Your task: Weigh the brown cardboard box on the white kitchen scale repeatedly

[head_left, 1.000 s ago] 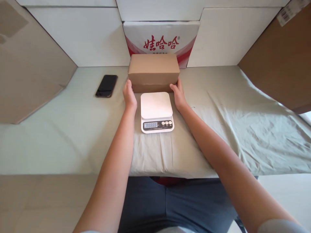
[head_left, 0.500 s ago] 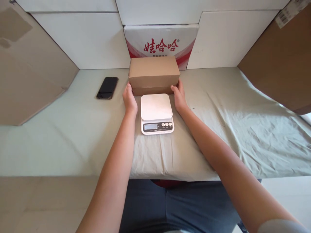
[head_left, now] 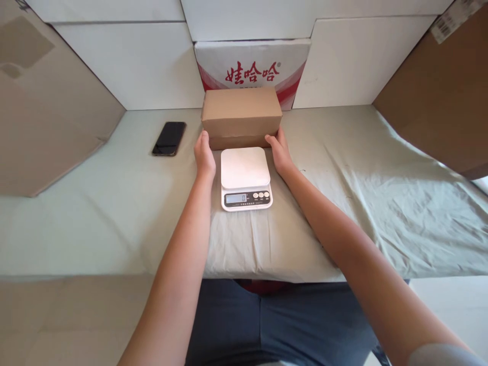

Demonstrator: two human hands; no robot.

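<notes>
On the cloth, the scale lies before the box, the phone left of both

— Anything left of the frame's centre?
— A dark phone, lying flat on pale green cloth.
— And across the top?
— White panels, plus a carton with red lettering at upper centre.
— Towards the edges?
— Tan cardboard, upper left; darker brown cardboard with a barcode label, upper right.
</notes>
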